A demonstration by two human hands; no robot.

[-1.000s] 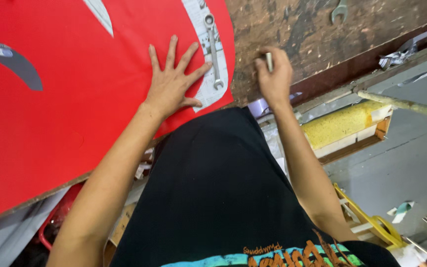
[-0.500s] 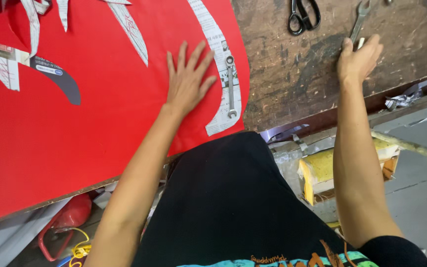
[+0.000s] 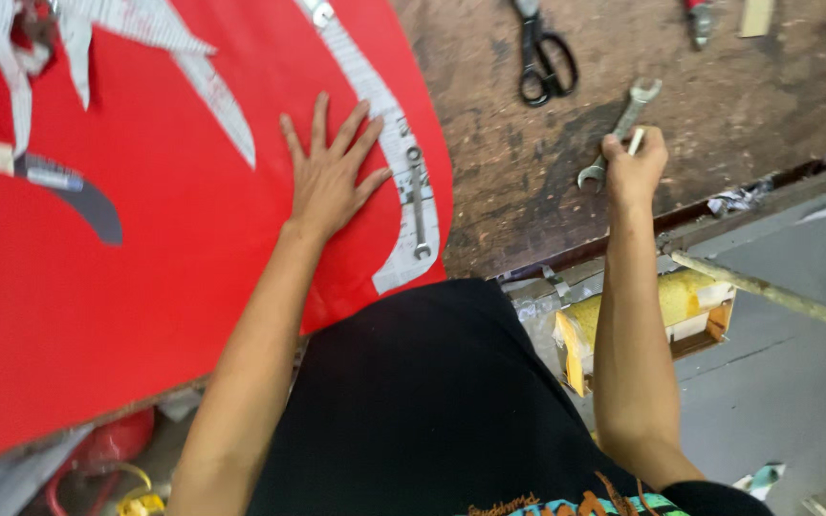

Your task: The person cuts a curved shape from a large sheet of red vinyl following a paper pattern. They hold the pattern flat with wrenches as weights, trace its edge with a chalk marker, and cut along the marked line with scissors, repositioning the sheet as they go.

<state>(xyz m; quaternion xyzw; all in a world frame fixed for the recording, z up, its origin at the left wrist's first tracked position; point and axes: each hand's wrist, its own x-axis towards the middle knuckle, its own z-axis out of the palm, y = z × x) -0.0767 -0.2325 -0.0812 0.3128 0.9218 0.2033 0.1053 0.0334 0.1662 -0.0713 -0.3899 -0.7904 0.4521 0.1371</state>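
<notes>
While the head camera looks down past a black shirt, the left hand (image 3: 329, 177) lies flat with fingers spread on a red sheet (image 3: 145, 287) that covers the left part of a worn wooden workbench (image 3: 719, 105). Just right of that hand, a small wrench (image 3: 418, 201) rests on a curved paper pattern strip (image 3: 384, 153) laid on the sheet. Right of the sheet, on bare wood, the right hand (image 3: 635, 167) is closed around a thin pale stick (image 3: 636, 141), its knuckles touching a larger open-ended wrench (image 3: 619, 129). Black-handled scissors (image 3: 542, 53) lie beyond, further from the person. Left across the sheet lies a dark curved blade shape (image 3: 78, 196).
</notes>
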